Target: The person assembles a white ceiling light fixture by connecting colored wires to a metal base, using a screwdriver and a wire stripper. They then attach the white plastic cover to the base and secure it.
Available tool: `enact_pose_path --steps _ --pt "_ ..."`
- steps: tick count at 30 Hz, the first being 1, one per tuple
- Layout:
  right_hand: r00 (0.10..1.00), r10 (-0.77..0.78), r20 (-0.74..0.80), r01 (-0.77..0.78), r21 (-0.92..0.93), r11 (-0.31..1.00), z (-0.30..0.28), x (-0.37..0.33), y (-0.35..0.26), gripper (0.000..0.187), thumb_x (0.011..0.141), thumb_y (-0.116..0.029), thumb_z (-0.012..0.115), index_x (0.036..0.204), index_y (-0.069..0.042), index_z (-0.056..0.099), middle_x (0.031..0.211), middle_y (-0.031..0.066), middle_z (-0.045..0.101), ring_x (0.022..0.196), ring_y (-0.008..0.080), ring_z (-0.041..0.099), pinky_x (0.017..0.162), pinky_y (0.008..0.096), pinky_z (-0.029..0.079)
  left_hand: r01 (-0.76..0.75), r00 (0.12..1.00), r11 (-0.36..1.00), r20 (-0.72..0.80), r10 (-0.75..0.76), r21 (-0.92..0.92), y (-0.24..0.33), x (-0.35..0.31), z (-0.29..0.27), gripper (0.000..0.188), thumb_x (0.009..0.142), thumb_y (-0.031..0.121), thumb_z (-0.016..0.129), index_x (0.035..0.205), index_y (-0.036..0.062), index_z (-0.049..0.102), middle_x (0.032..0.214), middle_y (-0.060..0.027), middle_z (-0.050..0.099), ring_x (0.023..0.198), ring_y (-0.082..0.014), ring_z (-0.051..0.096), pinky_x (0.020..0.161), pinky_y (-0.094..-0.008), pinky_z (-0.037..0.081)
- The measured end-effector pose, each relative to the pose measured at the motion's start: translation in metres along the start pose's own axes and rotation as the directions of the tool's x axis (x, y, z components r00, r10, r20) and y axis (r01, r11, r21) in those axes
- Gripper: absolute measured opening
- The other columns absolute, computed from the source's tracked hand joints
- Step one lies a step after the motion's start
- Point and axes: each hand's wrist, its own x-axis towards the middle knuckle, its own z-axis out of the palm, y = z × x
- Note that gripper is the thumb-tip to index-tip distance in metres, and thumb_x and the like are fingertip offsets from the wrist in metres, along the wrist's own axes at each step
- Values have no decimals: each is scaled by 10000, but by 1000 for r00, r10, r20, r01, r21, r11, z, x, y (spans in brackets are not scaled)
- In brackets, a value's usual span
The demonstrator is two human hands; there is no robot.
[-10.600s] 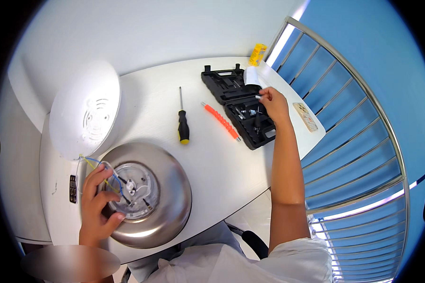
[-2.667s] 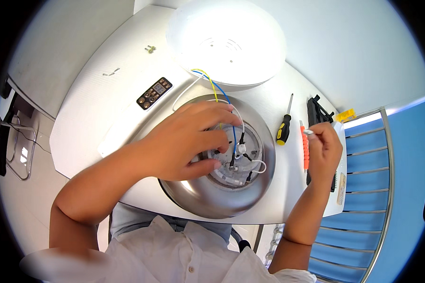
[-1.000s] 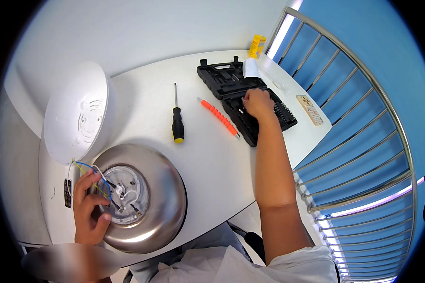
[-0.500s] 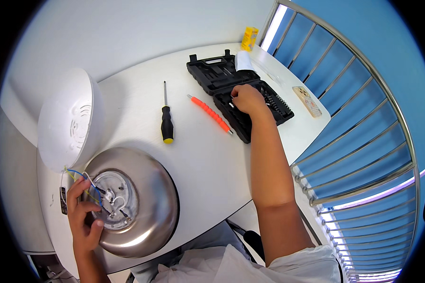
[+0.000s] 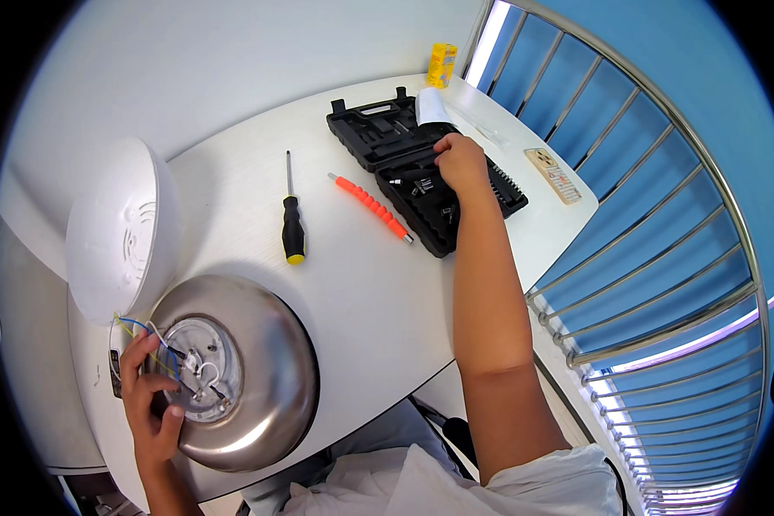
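A metallic round ceiling lamp base (image 5: 271, 378) lies at the lower left, its round inner plate (image 5: 205, 348) facing up with blue, yellow-green and white wires. My left hand (image 5: 153, 391) rests at its left edge, fingers apart and bent, touching the lamp beside the wires. Across the table, my right hand (image 5: 462, 162) is over a black tool case (image 5: 383, 155) that lies open with bits and small tools in it. Its fingers are closed together; what they hold, if anything, is hidden. Nearby lie a black-and-yellow screwdriver (image 5: 292, 228) and an orange flexible bit extension (image 5: 371, 208).
A white dome lampshade (image 5: 116, 232) stands behind the lamp base on the left. A yellow carton (image 5: 441, 66), a white piece of paper (image 5: 432, 107) and a pale remote control (image 5: 553, 176) are at the far right. Metal railing (image 5: 662, 224) runs along the right side of the table (image 5: 370, 301).
My right hand has shifted farther over the tool case, uncovering bits in the near tray. My left hand stays at the lamp base. The whole view has shifted slightly.
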Motion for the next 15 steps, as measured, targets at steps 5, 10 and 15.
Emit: enact_pose_path --steps 5,10,15 --pt "999 33 0 -33 16 999 2 3 1 207 792 -30 553 956 -51 678 854 107 697 839 214 658 777 324 490 4 1000 1000 -4 -4 -14 2 0 0 345 815 412 581 808 69 555 1324 -184 489 1293 -403 377 1074 -518 241" --pt "998 49 -41 -38 235 971 1 14 15 186 834 -119 556 970 -123 684 1018 133 676 1003 301 624 897 379 472 6 1000 1000 2 -6 -15 2 1 0 341 811 410 586 808 70 557 1320 -187 490 1296 -403 377 1077 -519 240" --pt "963 224 -152 -214 80 973 -22 9 14 214 878 -155 532 1036 -185 673 1108 60 660 1105 257 571 928 402 442 8 1000 1000 7 -8 -5 1 1 -1 344 808 410 590 801 68 554 1318 -189 491 1300 -402 373 1079 -518 237"
